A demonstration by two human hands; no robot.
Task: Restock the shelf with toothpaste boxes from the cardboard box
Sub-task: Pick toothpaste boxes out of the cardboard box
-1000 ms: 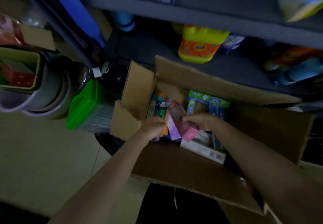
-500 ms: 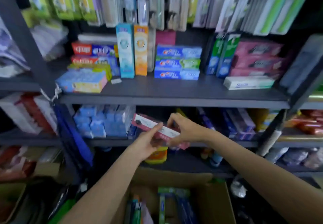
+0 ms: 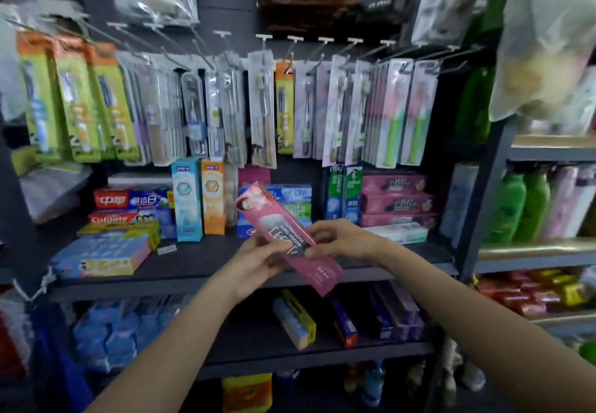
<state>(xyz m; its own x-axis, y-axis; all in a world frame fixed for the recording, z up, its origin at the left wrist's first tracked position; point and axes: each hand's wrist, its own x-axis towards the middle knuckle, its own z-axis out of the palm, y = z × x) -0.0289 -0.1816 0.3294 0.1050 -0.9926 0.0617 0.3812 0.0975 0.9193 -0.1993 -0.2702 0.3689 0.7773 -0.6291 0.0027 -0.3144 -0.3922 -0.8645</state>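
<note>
Toothpaste box held in front of shelf

Pink toothpaste box (image 3: pixel 288 238), long, tilted, upper end toward top left, "baking soda" print, held in both hands above shelf (image 3: pixel 206 259) front edge. Left hand (image 3: pixel 258 262) grip clamped on lower left side; right hand (image 3: pixel 338 238) grip pinching right edge. Shelf stocked: matching pink boxes (image 3: pixel 395 201) stacked at right, blue and orange upright boxes (image 3: pixel 198 199) at centre-left, red and blue flat boxes (image 3: pixel 129 209) at left. Toothbrush packs (image 3: pixel 225 109) hung on hooks above.
</note>
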